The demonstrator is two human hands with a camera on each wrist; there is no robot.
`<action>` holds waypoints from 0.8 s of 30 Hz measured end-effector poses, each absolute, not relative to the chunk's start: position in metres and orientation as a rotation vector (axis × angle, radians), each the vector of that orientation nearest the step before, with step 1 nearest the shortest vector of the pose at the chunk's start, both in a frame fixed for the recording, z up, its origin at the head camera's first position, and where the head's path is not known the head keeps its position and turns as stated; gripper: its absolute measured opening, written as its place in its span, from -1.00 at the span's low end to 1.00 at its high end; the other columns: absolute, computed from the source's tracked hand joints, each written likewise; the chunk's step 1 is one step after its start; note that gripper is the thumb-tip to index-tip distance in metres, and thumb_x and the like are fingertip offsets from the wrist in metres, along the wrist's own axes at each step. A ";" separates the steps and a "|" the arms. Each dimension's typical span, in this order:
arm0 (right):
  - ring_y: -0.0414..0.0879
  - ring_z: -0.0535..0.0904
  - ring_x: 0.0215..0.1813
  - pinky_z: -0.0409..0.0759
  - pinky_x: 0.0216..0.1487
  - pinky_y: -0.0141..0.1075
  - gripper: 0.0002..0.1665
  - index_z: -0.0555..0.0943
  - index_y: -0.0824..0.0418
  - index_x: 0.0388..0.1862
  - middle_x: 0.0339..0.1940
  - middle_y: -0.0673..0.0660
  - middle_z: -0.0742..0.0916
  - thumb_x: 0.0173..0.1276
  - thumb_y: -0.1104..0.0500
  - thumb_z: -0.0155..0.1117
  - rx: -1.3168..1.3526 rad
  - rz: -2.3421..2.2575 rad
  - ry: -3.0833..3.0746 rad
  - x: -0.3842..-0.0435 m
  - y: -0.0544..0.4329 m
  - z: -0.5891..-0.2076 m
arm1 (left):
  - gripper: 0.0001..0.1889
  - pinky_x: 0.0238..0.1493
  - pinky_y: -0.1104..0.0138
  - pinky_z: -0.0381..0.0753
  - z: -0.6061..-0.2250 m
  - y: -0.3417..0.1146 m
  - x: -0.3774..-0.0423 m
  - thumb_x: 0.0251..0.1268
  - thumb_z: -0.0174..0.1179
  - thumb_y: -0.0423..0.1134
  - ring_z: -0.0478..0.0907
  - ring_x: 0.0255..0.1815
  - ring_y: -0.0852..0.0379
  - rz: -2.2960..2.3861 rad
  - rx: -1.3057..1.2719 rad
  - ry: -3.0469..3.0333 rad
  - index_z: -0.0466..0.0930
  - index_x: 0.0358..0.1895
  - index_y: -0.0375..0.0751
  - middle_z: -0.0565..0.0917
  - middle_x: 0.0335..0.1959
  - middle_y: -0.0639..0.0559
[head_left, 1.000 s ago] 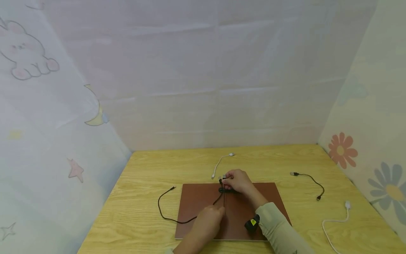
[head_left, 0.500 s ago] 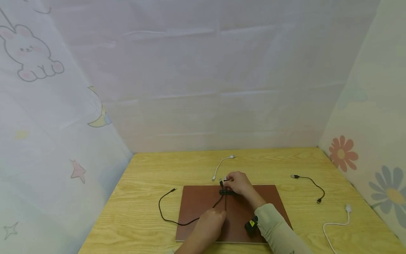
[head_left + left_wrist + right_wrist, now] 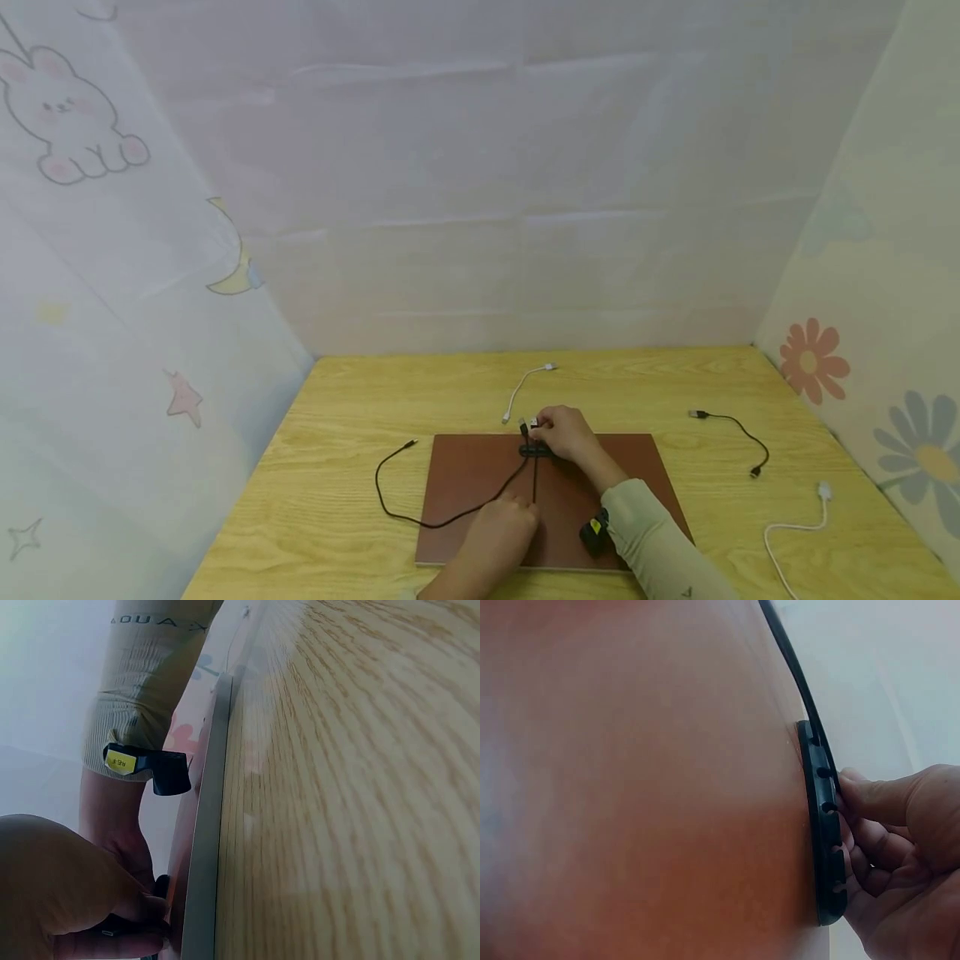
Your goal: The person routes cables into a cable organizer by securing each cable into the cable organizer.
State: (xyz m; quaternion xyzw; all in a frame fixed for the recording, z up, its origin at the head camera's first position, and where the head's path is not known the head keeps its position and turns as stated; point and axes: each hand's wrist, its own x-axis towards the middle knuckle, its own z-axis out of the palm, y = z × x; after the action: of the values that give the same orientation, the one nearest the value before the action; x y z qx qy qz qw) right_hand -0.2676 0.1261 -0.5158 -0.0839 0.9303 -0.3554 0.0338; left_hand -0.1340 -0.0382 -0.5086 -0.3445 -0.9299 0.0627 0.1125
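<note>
A black slotted cable clip (image 3: 534, 451) sits near the far edge of a brown board (image 3: 461, 467). My right hand (image 3: 564, 432) pinches a black USB cable (image 3: 536, 482) just below its plug, right beyond the clip. Closer to me, my left hand (image 3: 501, 527) grips the same cable, which runs straight between both hands and over the clip. A second black cable (image 3: 450, 523) passes through the clip's left part, its USB plug (image 3: 523, 427) standing past the far edge. In the right wrist view, the cable (image 3: 799, 679) lies along the clip's open slots, fingers close beside them.
A short white cable (image 3: 516, 392) lies behind the board. On the right are a short black cable (image 3: 742, 429) and a white cable (image 3: 793, 527). The wooden table (image 3: 322, 467) meets fabric walls at its back and sides. A black camera (image 3: 595, 535) hangs at the right wrist.
My left hand has shifted slightly toward me and to the right along the cable. The right hand stays pinched by the plug. The head view has tilted slightly.
</note>
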 end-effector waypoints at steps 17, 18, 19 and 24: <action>-0.14 0.60 -0.36 0.58 -0.30 -0.19 -0.92 0.72 0.12 -0.25 -0.40 -0.01 0.73 0.34 0.15 0.43 -0.249 -1.034 2.886 -0.266 0.124 -0.511 | -0.88 -0.46 0.51 0.50 -0.504 -0.034 -0.133 0.24 0.39 -0.20 0.52 -0.46 0.29 0.411 -1.087 -2.631 0.71 -0.46 0.04 0.64 -0.49 0.19; -0.14 0.61 -0.34 0.59 -0.28 -0.19 -0.91 0.73 0.12 -0.22 -0.39 -0.01 0.74 0.34 0.14 0.44 -0.246 -1.033 2.885 -0.266 0.124 -0.511 | -0.88 -0.46 0.51 0.49 -0.504 -0.034 -0.133 0.25 0.39 -0.19 0.52 -0.46 0.29 0.428 -1.095 -2.625 0.71 -0.46 0.04 0.63 -0.50 0.20; -0.13 0.62 -0.32 0.60 -0.27 -0.18 -0.89 0.73 0.12 -0.20 -0.37 0.00 0.74 0.34 0.14 0.44 -0.247 -1.032 2.884 -0.266 0.125 -0.511 | -0.88 -0.47 0.52 0.48 -0.503 -0.034 -0.133 0.25 0.39 -0.19 0.51 -0.46 0.30 0.445 -1.103 -2.622 0.70 -0.45 0.05 0.63 -0.50 0.20; -0.10 0.64 -0.29 0.62 -0.23 -0.15 -0.87 0.73 0.14 -0.17 -0.34 0.02 0.75 0.33 0.15 0.45 -0.268 -1.004 2.899 -0.265 0.125 -0.512 | -0.89 -0.47 0.53 0.48 -0.501 -0.034 -0.132 0.28 0.38 -0.17 0.51 -0.46 0.31 0.491 -1.141 -2.643 0.71 -0.43 0.06 0.62 -0.49 0.21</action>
State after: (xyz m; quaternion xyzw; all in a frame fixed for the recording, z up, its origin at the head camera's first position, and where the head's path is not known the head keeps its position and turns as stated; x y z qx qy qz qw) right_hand -0.2649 0.1248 -0.5120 -0.0869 0.9410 -0.3257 0.0311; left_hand -0.1323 -0.0343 -0.5011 -0.3882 -0.8995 0.1672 0.1104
